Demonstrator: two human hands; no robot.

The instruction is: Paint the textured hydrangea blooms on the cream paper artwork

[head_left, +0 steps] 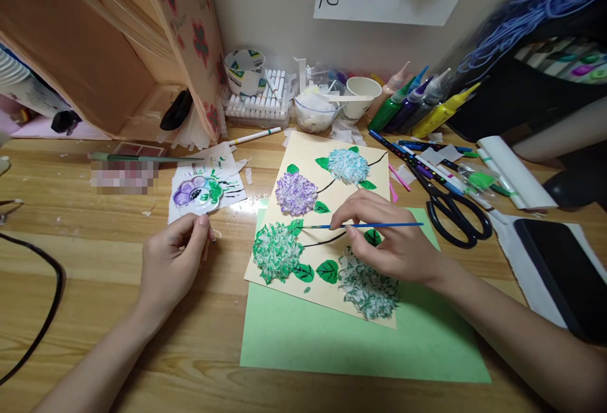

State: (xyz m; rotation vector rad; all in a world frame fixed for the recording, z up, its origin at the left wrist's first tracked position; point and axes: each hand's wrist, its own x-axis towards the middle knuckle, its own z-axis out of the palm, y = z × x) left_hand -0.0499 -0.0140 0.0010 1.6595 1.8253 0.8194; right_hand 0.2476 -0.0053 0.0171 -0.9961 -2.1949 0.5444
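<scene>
Flower card (308,150), cream with four textured blooms, lies tilted on the desk (203,350), overlapping a light green sheet (360,356) that shows past its lower and right edges. Over the card's right half, the right hand (386,236) pinches a blue-handled paintbrush (408,224) between thumb and fingers, its tip at the small leaf (296,227) beside the green bloom (277,252); whether the bristles touch, I cannot tell. Left of the card, well apart from the other, the left hand (177,252) is curled with thumb against fingers, and I cannot tell whether it grips anything. The step in hand looks like fine leaf painting, perhaps veins, since two lower leaves (327,272) on the card carry dark lines. The next move seems to call for light pressure and short strokes, the wrist kept off the dark-green-tipped bloom (370,286) at the card's lower right. Room for the forearm looks best below the card, over the green sheet; black scissors (435,190) crowd its right side, and a flower-shaped palette (190,195) sits to its left.
</scene>
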